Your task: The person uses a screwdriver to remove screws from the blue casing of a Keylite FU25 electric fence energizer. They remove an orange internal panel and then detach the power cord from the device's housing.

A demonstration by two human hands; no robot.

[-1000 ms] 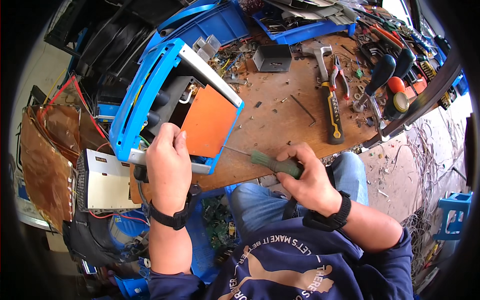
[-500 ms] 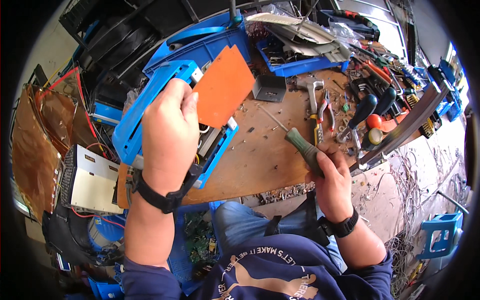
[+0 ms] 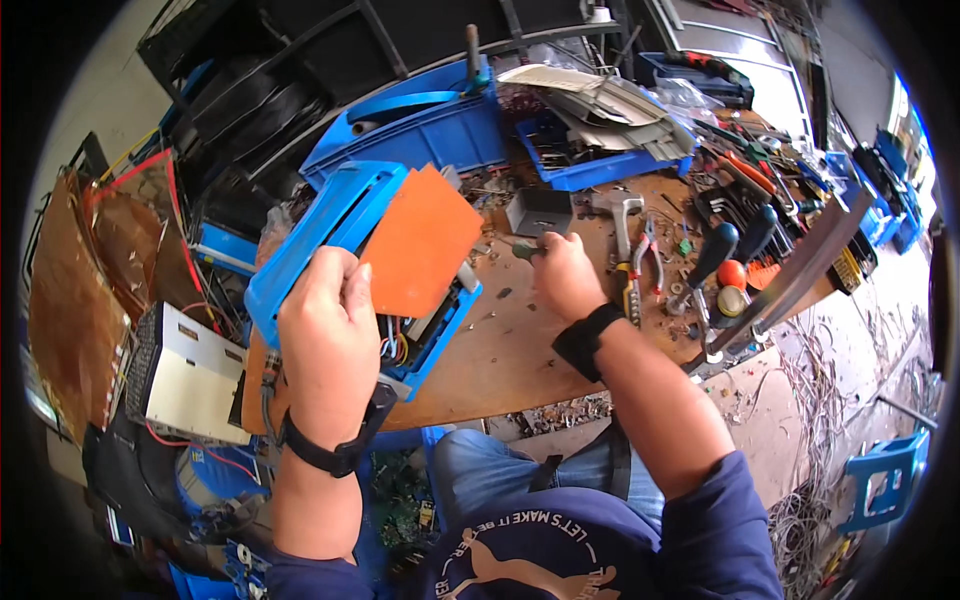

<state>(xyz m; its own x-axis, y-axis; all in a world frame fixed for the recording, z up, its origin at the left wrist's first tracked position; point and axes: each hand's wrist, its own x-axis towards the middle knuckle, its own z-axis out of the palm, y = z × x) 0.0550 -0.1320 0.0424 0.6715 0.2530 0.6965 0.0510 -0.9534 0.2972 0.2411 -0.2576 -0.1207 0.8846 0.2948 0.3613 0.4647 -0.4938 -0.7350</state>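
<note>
My left hand [image 3: 328, 300] is closed, its thumb and fingers pinching the left edge of a flat orange sheet [image 3: 425, 245]. Behind the sheet is an opened blue casing [image 3: 340, 205], its cover raised beside my fingers. Coloured wires [image 3: 396, 345] and a grey metal part show below the sheet. My right hand [image 3: 570, 275] is wrapped round a screwdriver [image 3: 524, 250]; part of its green handle pokes out on the left, and its shaft cannot be made out. A small dark metal box [image 3: 540, 211] sits just beyond this hand.
Right of my right hand lie a hammer [image 3: 622, 225] and red-handled pliers [image 3: 648, 258]. More hand tools crowd the table's right side around a curved metal bar [image 3: 810, 265]. Blue bins [image 3: 420, 140] stand at the back. Screws and scraps dot the wooden table [image 3: 480, 375].
My right hand has moved left and away from me with the screwdriver, toward the orange sheet. My left hand, the sheet and the casing sit lower in the picture.
</note>
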